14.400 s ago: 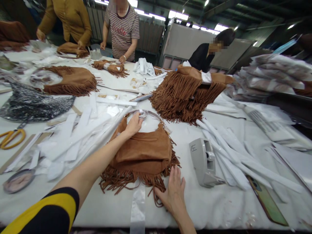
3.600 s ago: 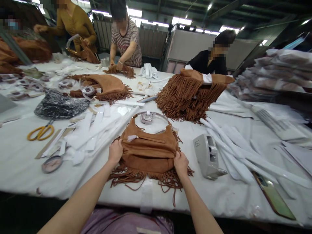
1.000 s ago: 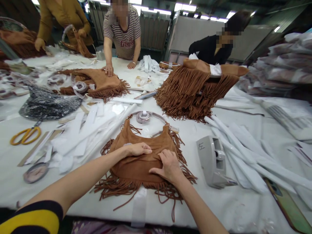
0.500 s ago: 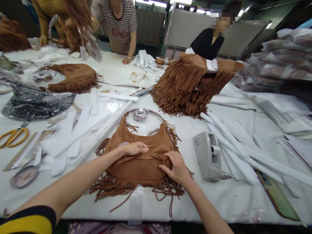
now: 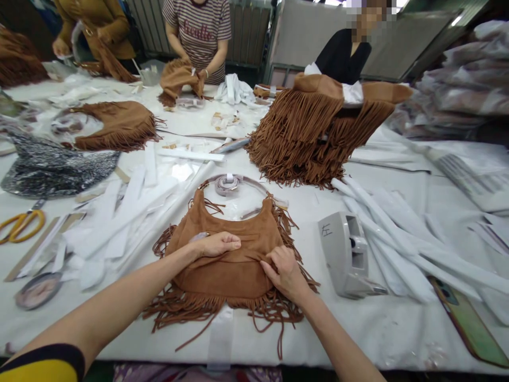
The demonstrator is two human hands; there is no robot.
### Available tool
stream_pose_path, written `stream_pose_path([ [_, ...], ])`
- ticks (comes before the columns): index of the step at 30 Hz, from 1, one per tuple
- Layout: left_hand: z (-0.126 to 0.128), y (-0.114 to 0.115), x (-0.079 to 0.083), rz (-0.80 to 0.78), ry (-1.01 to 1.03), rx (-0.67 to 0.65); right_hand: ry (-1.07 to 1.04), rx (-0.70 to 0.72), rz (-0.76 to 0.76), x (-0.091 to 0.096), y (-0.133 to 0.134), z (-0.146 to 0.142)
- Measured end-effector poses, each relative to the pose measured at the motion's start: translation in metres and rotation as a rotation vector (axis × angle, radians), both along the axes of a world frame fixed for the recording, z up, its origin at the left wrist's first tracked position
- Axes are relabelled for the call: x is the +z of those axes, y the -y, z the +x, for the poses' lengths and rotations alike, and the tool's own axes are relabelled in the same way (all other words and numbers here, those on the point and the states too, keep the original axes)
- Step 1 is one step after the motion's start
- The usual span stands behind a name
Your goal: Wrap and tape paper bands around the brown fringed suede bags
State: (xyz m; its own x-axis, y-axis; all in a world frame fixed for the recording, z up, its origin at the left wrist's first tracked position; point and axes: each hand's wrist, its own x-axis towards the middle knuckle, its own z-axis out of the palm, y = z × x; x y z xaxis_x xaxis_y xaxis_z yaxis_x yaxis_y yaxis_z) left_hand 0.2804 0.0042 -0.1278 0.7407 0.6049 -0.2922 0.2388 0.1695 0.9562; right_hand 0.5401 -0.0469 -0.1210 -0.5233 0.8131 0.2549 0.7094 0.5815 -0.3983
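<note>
A brown suede handbag (image 5: 230, 278) with long fringe lies flat on the white table in front of me, its handle end pointing away. My left hand (image 5: 218, 244) rests on the upper middle of the bag, fingers closed on a fold of the suede. On the bag's right side, my right hand (image 5: 285, 269) pinches the suede between thumb and curled fingers. Creases run across the panel between both hands. Inside the loop of the handle sits a coiled, wrapped strap (image 5: 226, 184). A strip of clear tape (image 5: 220, 331) runs from below the bag to the table edge.
A grey tape dispenser (image 5: 344, 254) and a phone (image 5: 469, 318) lie to the right, beside white strips (image 5: 397, 244). Scissors (image 5: 24, 225) and a tape roll (image 5: 38, 291) are at left. Fringed bags (image 5: 306, 132) are stacked ahead. Across the table, a person in stripes (image 5: 199, 32) handles another bag.
My hands stay at almost the same places on the bag. Across the table, the person in stripes now has a brown bag in both hands; the raised fringe at far left has come down.
</note>
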Motion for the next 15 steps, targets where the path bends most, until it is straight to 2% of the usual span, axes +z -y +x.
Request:
stream_pose_path([
  [4, 0.002, -0.001, 0.004, 0.030, -0.023, -0.002, -0.109, -0.009, -0.112, -0.002, -0.008, -0.004],
  [8, 0.003, -0.005, 0.006, 0.137, -0.100, -0.044, -0.365, -0.106, -0.286, -0.016, -0.016, -0.005],
  [11, 0.005, -0.004, 0.012, 0.222, -0.099, -0.032, -0.465, -0.190, -0.306, -0.027, -0.017, -0.006],
  [15, 0.019, 0.004, 0.034, 0.445, -0.167, 0.025, -0.519, -0.261, -0.291, -0.032, -0.014, -0.009],
])
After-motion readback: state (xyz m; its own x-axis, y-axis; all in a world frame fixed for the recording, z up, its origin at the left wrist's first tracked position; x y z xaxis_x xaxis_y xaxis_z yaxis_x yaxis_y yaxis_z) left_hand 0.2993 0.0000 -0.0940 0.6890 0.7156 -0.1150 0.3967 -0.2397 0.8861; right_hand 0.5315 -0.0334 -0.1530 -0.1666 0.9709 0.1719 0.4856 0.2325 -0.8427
